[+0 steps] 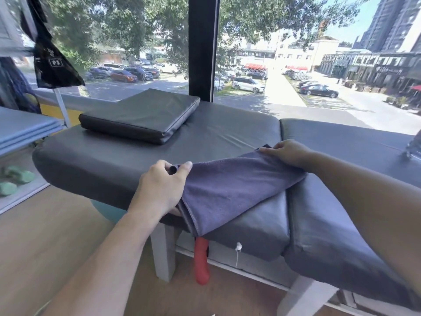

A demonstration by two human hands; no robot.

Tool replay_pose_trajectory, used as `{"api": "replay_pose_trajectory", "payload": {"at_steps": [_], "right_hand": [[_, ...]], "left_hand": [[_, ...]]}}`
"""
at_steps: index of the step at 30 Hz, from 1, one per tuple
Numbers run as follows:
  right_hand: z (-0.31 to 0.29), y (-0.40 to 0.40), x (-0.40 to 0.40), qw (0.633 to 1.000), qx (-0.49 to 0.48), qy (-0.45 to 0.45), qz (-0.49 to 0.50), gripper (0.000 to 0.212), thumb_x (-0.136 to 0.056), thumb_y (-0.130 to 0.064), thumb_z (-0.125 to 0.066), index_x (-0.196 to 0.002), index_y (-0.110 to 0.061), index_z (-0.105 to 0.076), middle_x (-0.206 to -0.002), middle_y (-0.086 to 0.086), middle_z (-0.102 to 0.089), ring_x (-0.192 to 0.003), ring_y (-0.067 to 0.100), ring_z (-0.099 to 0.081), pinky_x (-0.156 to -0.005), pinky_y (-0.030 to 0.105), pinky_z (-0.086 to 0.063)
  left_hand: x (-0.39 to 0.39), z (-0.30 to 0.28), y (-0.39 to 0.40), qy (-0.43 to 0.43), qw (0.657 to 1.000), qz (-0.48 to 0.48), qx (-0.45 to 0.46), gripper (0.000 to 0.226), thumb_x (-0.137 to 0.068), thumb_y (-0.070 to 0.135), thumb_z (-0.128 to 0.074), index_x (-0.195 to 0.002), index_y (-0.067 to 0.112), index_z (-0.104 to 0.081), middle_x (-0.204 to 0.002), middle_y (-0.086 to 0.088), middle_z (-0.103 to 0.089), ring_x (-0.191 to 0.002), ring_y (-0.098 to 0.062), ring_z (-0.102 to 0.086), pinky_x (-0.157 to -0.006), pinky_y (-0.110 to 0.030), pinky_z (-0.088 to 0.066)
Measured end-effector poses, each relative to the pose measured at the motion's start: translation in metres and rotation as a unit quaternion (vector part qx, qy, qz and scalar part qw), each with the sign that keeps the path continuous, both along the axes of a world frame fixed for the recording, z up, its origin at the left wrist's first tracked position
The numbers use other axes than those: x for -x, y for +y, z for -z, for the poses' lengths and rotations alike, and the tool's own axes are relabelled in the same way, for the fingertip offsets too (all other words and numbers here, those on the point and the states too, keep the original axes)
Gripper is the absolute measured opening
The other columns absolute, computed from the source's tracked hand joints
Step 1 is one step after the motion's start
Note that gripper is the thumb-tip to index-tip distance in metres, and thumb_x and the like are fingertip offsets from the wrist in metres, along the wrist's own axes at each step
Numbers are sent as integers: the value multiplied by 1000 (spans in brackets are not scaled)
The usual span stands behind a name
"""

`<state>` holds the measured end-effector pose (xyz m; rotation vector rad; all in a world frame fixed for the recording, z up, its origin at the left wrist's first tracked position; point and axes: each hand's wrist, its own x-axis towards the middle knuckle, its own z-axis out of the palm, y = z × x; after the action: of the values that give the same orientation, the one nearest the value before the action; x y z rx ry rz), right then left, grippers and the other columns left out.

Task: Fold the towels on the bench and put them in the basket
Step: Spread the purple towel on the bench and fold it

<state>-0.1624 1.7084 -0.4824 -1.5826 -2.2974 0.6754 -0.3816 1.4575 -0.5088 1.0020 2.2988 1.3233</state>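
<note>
The left hand [159, 188] pinches one towel [230, 190] corner between thumb and curled fingers; the right hand [287, 153], at 2 o'clock from it, grips the far corner. The towel drapes over the tabletop [127, 153] edge. A cushion [141, 115] lies at 11 o'clock.

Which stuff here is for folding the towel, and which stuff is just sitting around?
For the job:
towel, held at its ends by the left hand and right hand
bench, which it lies on

Just lying about:
cushion on the bench
red thing under the bench
green things on the floor
black bag hanging up

No basket in view.
</note>
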Motion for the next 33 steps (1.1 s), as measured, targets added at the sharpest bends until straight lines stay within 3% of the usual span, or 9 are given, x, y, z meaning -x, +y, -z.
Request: {"api": "replay_pose_trajectory", "payload": {"at_steps": [5,9,12,15,20,23,26,30,33], "right_hand": [[2,5,11,995,-35,85,25,44,-85,-53,-73,-91,-9,-76,-90,6,-72,-82,20,-63,-75,32,-48],[20,11,21,988,-90,112,54,28,-91,-44,-68,-93,-16,-68,-106,7,-71,-104,29,-64,-90,35,-49],[29,9,23,990,-105,75,58,24,-92,-47,-65,-98,-23,-65,-118,7,-70,-113,31,-61,-96,38,-48],[32,10,27,992,-115,42,43,32,-94,-48,-61,-107,-21,-69,-125,9,-69,-119,31,-59,-100,38,-47],[-1,5,24,994,-8,-107,16,78,-89,-75,-49,-115,-3,-67,-124,15,-61,-107,32,-58,-81,33,-40],[-20,0,15,985,81,-152,-3,81,-80,-79,-58,-119,-8,-58,-123,10,-55,-104,30,-55,-83,36,-44],[-17,0,3,985,82,-148,-12,95,-67,-85,-64,-125,-10,-60,-128,3,-54,-110,26,-56,-92,37,-45],[-14,0,-9,994,50,-93,-10,89,-61,-90,-62,-105,-13,-71,-112,0,-63,-92,19,-62,-72,33,-47],[-20,0,-24,994,91,-53,1,80,-64,-85,-69,-102,-15,-73,-106,3,-68,-90,22,-68,-67,29,-49]], "left_hand": [[8,2,5,67,997,-3,29,26,-99,36,-55,-81,18,-60,-82,-10,-68,-49,-28,-68,-42,-24,-45],[11,2,1,59,997,-2,44,20,-100,24,-56,-83,13,-59,-76,-11,-67,-36,-25,-64,-32,-20,-41],[16,4,-1,99,992,-13,71,17,-95,29,-62,-81,20,-59,-71,-9,-70,-44,-23,-67,-51,-29,-56],[18,4,-4,144,985,-35,93,19,-89,43,-66,-86,26,-57,-87,-4,-72,-79,-30,-69,-75,-38,-56],[4,1,-13,278,955,-85,54,47,-85,51,-72,-122,27,-56,-113,2,-64,-108,-30,-61,-79,-41,-44],[-16,-1,-17,341,931,52,-117,50,-76,55,-78,-115,27,-65,-113,8,-65,-111,-17,-58,-93,-40,-47],[-49,5,-19,358,888,288,-24,80,-67,69,-76,-137,38,-54,-146,16,-51,-143,-6,-36,-121,-40,-24],[-56,19,-18,441,827,313,153,101,-86,5,-59,-162,33,2,-171,7,5,-156,-15,10,-127,-37,7],[-55,2,-23,427,836,300,171,90,-86,-11,-36,-163,22,-3,-171,6,-2,-157,-16,6,-126,-36,5]]}}
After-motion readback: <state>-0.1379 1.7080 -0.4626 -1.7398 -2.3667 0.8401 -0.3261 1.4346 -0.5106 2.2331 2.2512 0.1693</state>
